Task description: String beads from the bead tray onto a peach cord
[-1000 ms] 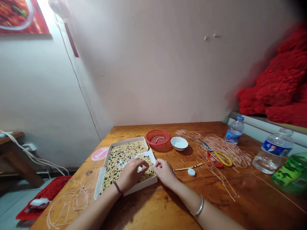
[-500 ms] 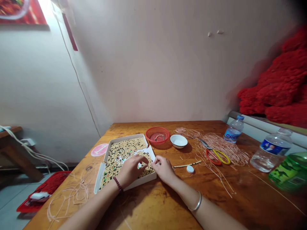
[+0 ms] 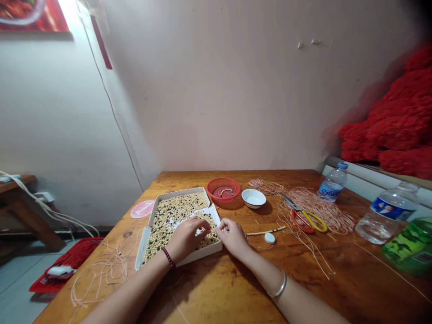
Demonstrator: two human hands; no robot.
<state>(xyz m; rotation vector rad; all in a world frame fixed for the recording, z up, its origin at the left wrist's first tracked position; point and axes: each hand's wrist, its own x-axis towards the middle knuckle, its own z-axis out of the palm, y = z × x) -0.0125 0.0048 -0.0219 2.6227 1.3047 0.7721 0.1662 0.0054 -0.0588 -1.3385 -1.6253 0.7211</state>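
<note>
My left hand, with a dark bead bracelet at the wrist, is over the near right part of a shallow white box of small beads. Its thumb and forefinger curve together into a ring; anything between the tips is too small to make out. At the box's right edge, my right hand is closed in a pinch, a silver bangle on its forearm. A string of pale beads comes out from beside this hand and lies on the table to the right. Its other end is hidden by the fingers.
Behind stand a red basket with a beaded loop and a white bowl. Rightward lie a white cap, scissors, pink cords and several bottles. Loose cord is at left.
The whole view has shifted slightly, so most things sit a little farther right. The left thumb and fingertips have come closer together; the right hand keeps its pinch.
</note>
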